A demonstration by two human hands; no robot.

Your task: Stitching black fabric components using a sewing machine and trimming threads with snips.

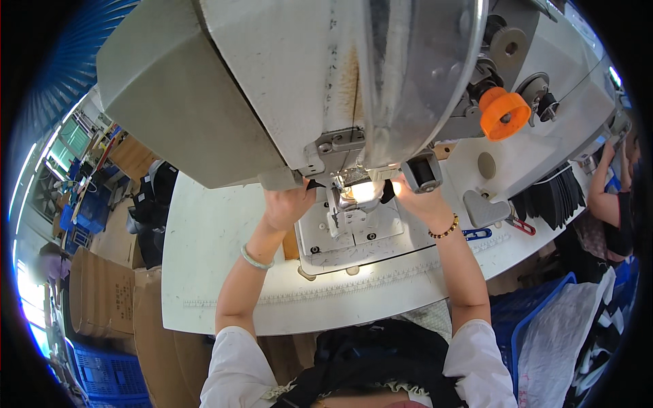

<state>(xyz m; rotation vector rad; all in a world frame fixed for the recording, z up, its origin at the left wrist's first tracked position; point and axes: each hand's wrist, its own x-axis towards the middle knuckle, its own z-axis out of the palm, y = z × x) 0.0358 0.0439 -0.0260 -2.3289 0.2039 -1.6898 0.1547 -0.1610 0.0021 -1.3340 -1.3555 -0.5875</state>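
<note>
Black fabric [387,192] lies at the sewing machine [292,61], between left hand [288,207] and right hand [423,204]; fingers' closure cannot be determined. Work appears underway, completion unverified. 1 black stack [549,200] lies right on the tabletop [204,272].

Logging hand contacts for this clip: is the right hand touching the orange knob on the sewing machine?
Apart. The head view shows a plain gap: the orange knob lies above and right of the right hand, white surface between.

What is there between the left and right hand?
In the head view, the lit needle area of the sewing machine lies between left hand and right hand, with dark material beside each.
</note>
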